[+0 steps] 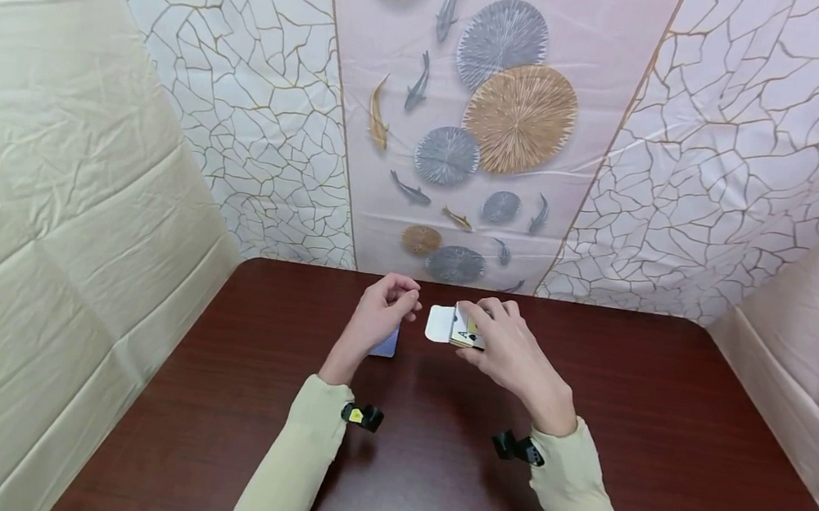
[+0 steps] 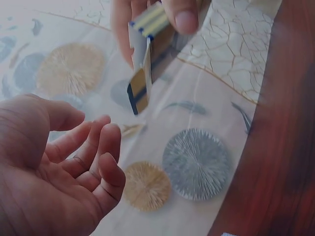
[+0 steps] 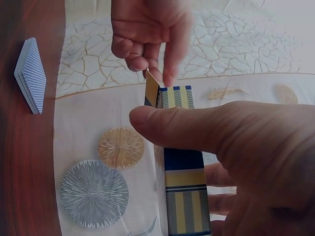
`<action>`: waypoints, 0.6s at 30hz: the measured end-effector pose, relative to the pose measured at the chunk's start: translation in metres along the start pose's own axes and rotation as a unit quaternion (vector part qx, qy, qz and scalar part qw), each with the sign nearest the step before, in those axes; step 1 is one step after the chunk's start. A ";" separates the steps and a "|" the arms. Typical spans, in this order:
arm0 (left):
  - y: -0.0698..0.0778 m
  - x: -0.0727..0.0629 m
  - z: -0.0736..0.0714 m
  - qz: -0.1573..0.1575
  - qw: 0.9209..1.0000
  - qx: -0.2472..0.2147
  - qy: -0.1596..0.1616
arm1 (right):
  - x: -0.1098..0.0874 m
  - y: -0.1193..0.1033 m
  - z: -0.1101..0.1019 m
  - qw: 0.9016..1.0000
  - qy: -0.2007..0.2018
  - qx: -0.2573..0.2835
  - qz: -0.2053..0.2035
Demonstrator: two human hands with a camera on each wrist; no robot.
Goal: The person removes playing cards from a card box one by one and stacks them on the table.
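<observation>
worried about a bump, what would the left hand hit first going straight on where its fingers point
Likely the open flap of the card box in the right hand, though depth is unclear.

In the right wrist view, the playing-card box [image 3: 184,178], lower centre, is showing navy bands and gold-and-grey stripes — the card deck [image 3: 33,74], upper left, is wearing fine blue-and-white patterning.

Bright head view, sheen on table [image 1: 401,493], hazy wrist views
</observation>
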State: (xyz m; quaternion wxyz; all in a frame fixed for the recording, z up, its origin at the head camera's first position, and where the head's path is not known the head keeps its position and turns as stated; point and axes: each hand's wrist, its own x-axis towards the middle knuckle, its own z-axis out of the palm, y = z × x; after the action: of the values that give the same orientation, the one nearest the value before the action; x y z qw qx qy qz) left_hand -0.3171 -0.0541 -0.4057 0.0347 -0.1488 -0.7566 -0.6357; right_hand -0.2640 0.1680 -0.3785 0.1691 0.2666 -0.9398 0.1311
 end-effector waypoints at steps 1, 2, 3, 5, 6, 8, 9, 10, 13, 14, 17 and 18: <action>0.002 -0.001 0.001 0.001 1.000 0.004 -0.005 | 0.000 0.000 0.000 1.000 0.001 -0.001 -0.002; 0.003 -0.002 0.002 0.000 1.000 0.009 -0.010 | 0.000 0.000 0.000 1.000 0.003 -0.001 -0.003; 0.005 -0.003 0.004 -0.001 1.000 0.011 -0.014 | 0.000 0.000 0.000 1.000 0.004 -0.001 -0.004; 0.009 -0.005 0.006 -0.004 1.000 0.014 -0.022 | 0.000 0.000 0.000 1.000 0.006 0.000 -0.004; 0.010 -0.006 0.007 -0.003 1.000 0.015 -0.025 | 0.000 0.000 0.001 1.000 0.009 0.000 -0.005; 0.012 -0.006 0.009 -0.001 0.999 0.013 -0.030 | 0.000 0.000 0.001 1.000 0.010 0.001 -0.005; 0.013 -0.006 0.010 0.000 0.999 0.013 -0.032 | 0.000 0.000 0.001 1.000 0.010 0.000 -0.005; 0.013 -0.006 0.011 0.001 0.999 0.017 -0.034 | 0.000 0.000 0.001 1.000 0.011 -0.001 -0.006; 0.012 -0.006 0.014 0.007 0.999 0.031 -0.037 | 0.000 -0.001 0.001 1.000 0.013 -0.005 -0.007; 0.012 -0.006 0.015 0.008 0.999 0.038 -0.038 | 0.000 -0.001 0.001 1.000 0.014 -0.005 -0.007; 0.011 -0.006 0.017 0.009 0.997 0.060 -0.039 | 0.000 -0.002 0.002 1.000 0.016 -0.006 -0.007; 0.011 -0.006 0.018 0.009 0.997 0.066 -0.041 | -0.001 -0.002 0.002 1.000 0.016 -0.006 -0.007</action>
State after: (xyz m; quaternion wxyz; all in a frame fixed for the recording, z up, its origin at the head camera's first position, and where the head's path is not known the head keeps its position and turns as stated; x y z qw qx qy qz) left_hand -0.3054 -0.0360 -0.3999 0.0197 -0.1789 -0.7965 -0.5772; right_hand -0.2631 0.1663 -0.3801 0.1865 0.2701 -0.9358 0.1285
